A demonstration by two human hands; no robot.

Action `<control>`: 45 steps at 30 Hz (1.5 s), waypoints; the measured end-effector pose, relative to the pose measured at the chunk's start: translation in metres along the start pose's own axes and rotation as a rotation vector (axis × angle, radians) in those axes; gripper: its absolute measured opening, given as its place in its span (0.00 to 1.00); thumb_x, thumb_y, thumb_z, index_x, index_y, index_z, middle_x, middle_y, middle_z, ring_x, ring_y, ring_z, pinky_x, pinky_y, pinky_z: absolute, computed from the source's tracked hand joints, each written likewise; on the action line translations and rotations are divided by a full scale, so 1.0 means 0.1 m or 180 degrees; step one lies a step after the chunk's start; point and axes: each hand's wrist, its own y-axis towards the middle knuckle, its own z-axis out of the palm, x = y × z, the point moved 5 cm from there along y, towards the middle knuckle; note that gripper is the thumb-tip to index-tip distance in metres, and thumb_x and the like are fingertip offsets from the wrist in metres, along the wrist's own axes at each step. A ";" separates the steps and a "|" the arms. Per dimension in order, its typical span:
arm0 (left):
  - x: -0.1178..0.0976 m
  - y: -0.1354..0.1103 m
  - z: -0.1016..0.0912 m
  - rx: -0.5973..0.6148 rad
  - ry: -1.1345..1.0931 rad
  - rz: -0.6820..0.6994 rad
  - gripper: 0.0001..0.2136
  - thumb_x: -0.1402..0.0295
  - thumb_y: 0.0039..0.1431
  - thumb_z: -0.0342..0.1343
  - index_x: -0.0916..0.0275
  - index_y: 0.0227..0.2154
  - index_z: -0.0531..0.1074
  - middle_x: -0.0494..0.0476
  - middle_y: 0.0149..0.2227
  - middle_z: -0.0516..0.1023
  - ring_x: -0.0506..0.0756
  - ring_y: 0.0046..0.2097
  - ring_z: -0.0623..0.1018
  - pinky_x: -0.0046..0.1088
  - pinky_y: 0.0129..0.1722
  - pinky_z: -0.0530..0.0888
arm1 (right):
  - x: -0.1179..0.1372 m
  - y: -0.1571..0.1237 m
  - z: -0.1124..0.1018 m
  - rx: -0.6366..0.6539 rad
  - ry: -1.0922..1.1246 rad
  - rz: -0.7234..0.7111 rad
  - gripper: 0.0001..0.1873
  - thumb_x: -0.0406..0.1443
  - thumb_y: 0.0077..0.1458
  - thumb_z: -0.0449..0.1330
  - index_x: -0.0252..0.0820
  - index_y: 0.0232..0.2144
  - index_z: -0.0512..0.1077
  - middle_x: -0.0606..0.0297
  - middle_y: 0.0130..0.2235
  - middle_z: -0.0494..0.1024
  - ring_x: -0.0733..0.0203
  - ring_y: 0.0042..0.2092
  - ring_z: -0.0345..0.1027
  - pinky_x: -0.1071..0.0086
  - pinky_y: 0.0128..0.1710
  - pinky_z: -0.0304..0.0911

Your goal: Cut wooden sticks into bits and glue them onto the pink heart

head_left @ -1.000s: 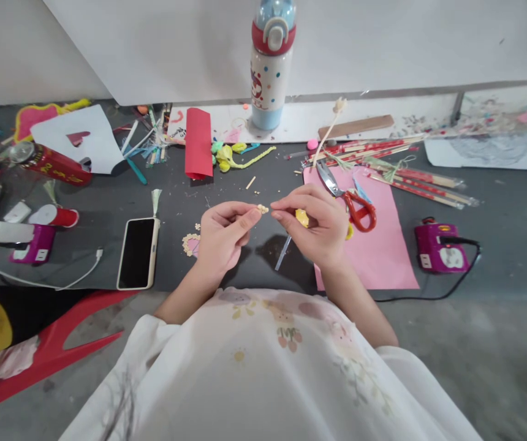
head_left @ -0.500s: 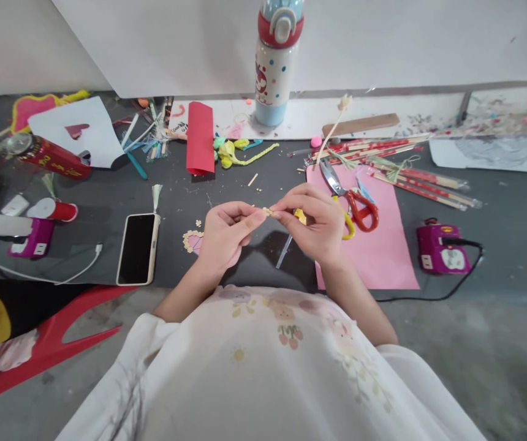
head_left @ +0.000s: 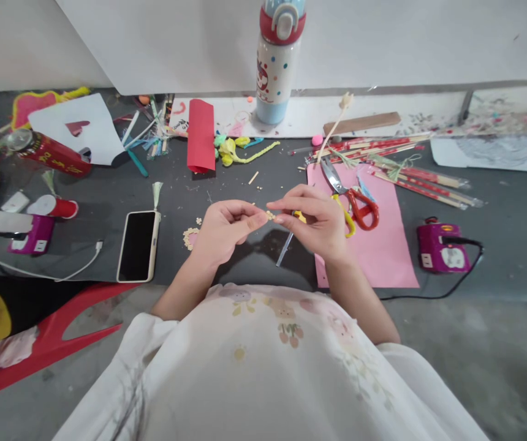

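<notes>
My left hand [head_left: 223, 231] and my right hand [head_left: 318, 220] meet above the dark table [head_left: 107, 184], fingertips together. Between them they pinch a tiny pale beaded piece [head_left: 269, 215]. Both hands are closed in a pinch on it. Under my right hand lie a thin clear stick [head_left: 284, 249] and a yellow bit [head_left: 298, 215]. A small heart-shaped piece with a beaded edge [head_left: 190, 236] lies just left of my left hand.
Red-handled scissors [head_left: 353, 197] lie on pink paper [head_left: 378, 245] to the right. A phone [head_left: 138, 245], a purple device with cord [head_left: 442, 248], a dotted bottle [head_left: 275, 61], folded red paper [head_left: 200, 135], red-patterned sticks [head_left: 405, 165] and craft scraps crowd the table.
My hands have stayed pinched together on the small piece, drifting slightly right; the view has shifted a little.
</notes>
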 end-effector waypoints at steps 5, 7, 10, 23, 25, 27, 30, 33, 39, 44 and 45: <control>0.01 0.00 -0.03 -0.0001 0.0336 0.0395 0.10 0.62 0.42 0.69 0.61 0.25 0.79 0.47 0.18 0.70 0.41 0.17 0.57 0.20 0.15 0.52 | 0.01 0.00 -0.01 0.0153 0.0062 0.0017 0.08 0.35 0.51 0.66 0.47 0.37 0.79 0.67 0.31 0.74 0.68 0.31 0.68 0.72 0.29 0.65; 0.01 -0.01 -0.04 -0.0121 0.0452 0.0634 0.08 0.62 0.44 0.68 0.61 0.26 0.80 0.48 0.18 0.71 0.41 0.18 0.58 0.20 0.16 0.55 | 0.01 0.00 -0.01 0.0129 0.0043 0.0007 0.07 0.35 0.51 0.66 0.47 0.36 0.79 0.67 0.31 0.74 0.67 0.31 0.68 0.72 0.30 0.65; 0.01 -0.05 -0.04 -0.0318 0.0614 0.0940 0.08 0.63 0.46 0.67 0.60 0.27 0.80 0.49 0.19 0.73 0.42 0.19 0.61 0.20 0.17 0.58 | 0.02 -0.01 -0.01 0.0043 0.0006 -0.0039 0.07 0.35 0.51 0.65 0.47 0.36 0.78 0.67 0.31 0.74 0.67 0.31 0.68 0.71 0.30 0.66; -0.04 -0.13 -0.02 -0.0501 0.0892 0.1280 0.07 0.63 0.47 0.66 0.59 0.27 0.80 0.50 0.21 0.77 0.43 0.20 0.66 0.20 0.18 0.61 | 0.04 -0.02 0.00 -0.0014 0.0047 -0.0102 0.06 0.37 0.53 0.64 0.46 0.35 0.78 0.66 0.31 0.75 0.66 0.31 0.68 0.70 0.30 0.66; -0.04 -0.13 -0.02 -0.0497 0.0945 0.1282 0.06 0.64 0.47 0.66 0.59 0.26 0.80 0.50 0.21 0.77 0.43 0.20 0.66 0.19 0.18 0.61 | 0.04 -0.02 0.00 -0.0008 0.0081 -0.0109 0.06 0.37 0.53 0.64 0.45 0.35 0.78 0.66 0.31 0.75 0.66 0.31 0.68 0.70 0.30 0.66; -0.03 -0.13 -0.01 -0.0478 0.0991 0.1281 0.05 0.64 0.48 0.66 0.59 0.26 0.80 0.50 0.21 0.77 0.43 0.20 0.66 0.19 0.18 0.61 | 0.03 -0.03 0.00 0.0006 0.0109 -0.0116 0.06 0.36 0.53 0.65 0.45 0.35 0.78 0.66 0.31 0.75 0.66 0.31 0.68 0.70 0.30 0.66; -0.03 -0.13 -0.01 -0.0487 0.0996 0.1318 0.05 0.64 0.49 0.65 0.59 0.27 0.81 0.50 0.22 0.78 0.44 0.20 0.68 0.20 0.19 0.63 | 0.01 -0.03 0.01 -0.0006 0.0144 -0.0095 0.06 0.35 0.52 0.65 0.45 0.35 0.78 0.66 0.31 0.74 0.67 0.31 0.68 0.70 0.31 0.66; -0.08 -0.16 0.00 -0.0680 0.1182 0.1519 0.06 0.63 0.50 0.65 0.58 0.30 0.81 0.51 0.26 0.80 0.46 0.24 0.71 0.21 0.22 0.66 | -0.01 -0.04 0.01 -0.0141 0.0193 -0.0066 0.07 0.33 0.52 0.65 0.45 0.36 0.77 0.66 0.32 0.74 0.67 0.32 0.67 0.70 0.31 0.65; -0.23 -0.28 0.05 -0.1044 0.1887 0.2318 0.04 0.65 0.51 0.64 0.57 0.30 0.81 0.47 0.21 0.74 0.44 0.22 0.66 0.23 0.22 0.62 | -0.03 -0.06 0.04 -0.0306 0.0247 0.0012 0.09 0.32 0.52 0.65 0.46 0.37 0.77 0.66 0.33 0.74 0.67 0.33 0.67 0.71 0.30 0.64; -0.26 -0.32 0.09 -0.1002 0.2281 0.2561 0.03 0.68 0.53 0.63 0.56 0.31 0.80 0.46 0.18 0.70 0.44 0.21 0.64 0.23 0.23 0.61 | -0.02 -0.06 0.04 -0.0331 0.0210 -0.0009 0.08 0.33 0.52 0.65 0.46 0.37 0.77 0.66 0.33 0.75 0.66 0.33 0.68 0.70 0.30 0.65; -0.26 -0.33 0.10 -0.0985 0.2337 0.2583 0.03 0.68 0.54 0.62 0.56 0.32 0.80 0.46 0.19 0.71 0.44 0.22 0.65 0.23 0.23 0.62 | -0.02 -0.06 0.04 -0.0330 0.0199 -0.0013 0.08 0.33 0.52 0.65 0.46 0.37 0.77 0.66 0.33 0.75 0.66 0.33 0.68 0.70 0.30 0.65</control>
